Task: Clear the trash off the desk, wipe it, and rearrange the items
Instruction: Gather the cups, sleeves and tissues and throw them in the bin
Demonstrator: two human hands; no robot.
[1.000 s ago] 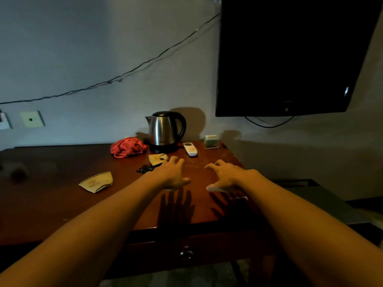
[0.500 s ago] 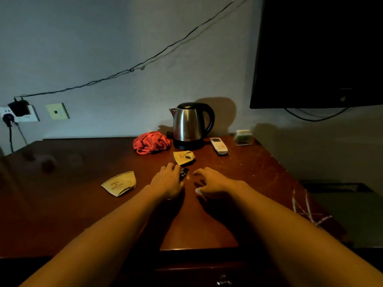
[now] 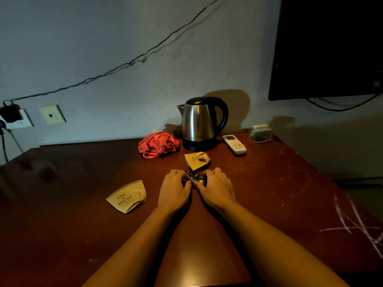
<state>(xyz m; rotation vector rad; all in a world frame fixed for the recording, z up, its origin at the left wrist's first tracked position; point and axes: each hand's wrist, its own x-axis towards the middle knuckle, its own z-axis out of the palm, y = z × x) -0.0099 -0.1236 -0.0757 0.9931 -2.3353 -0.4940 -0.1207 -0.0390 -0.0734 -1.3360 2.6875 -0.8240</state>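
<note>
Wrapper [image 3: 194, 179] | mid-desk [image 3: 269, 183] | left hand [image 3: 173, 191], right hand [image 3: 216, 189] fingers pinching it

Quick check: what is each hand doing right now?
Left hand: fingers curled on the dark crumpled wrapper.
Right hand: fingers curled on the same wrapper from the other side.

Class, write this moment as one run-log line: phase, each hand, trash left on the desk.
phase: gathering trash | left hand: grips dark wrapper | right hand: grips same wrapper | left on desk: two flattened paper cups
</note>
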